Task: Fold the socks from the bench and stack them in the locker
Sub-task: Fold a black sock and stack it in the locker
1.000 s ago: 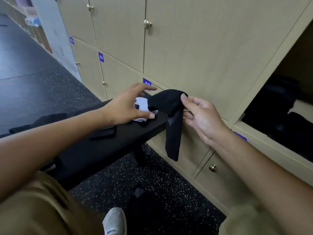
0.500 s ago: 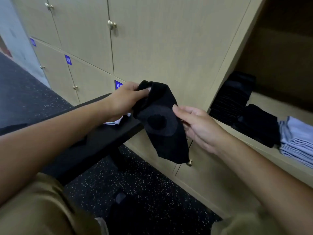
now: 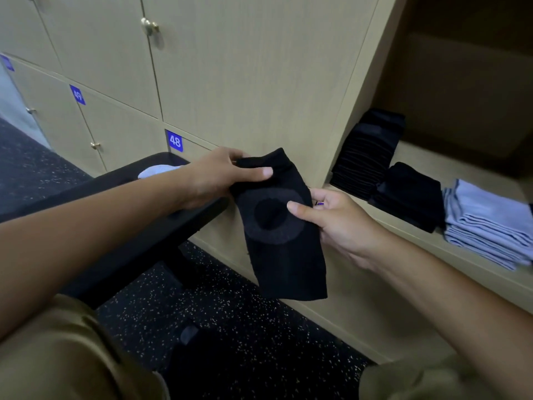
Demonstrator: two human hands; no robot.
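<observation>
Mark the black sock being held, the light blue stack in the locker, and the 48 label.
black sock [image 3: 284, 255]: head view, lower panel below the grey ring.
light blue stack [image 3: 487, 223]: head view, top fold of the pile.
48 label [image 3: 174, 141]: head view, centre of the blue tag.

Speckled dark floor [image 3: 230, 307], numbered labels [image 3: 174, 141]

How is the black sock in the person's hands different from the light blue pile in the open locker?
The black sock with a grey ring hangs unfolded, held by both hands; the light blue folded pile lies stacked on the locker shelf. One is dark, the other pale. Both are fabric.
</observation>
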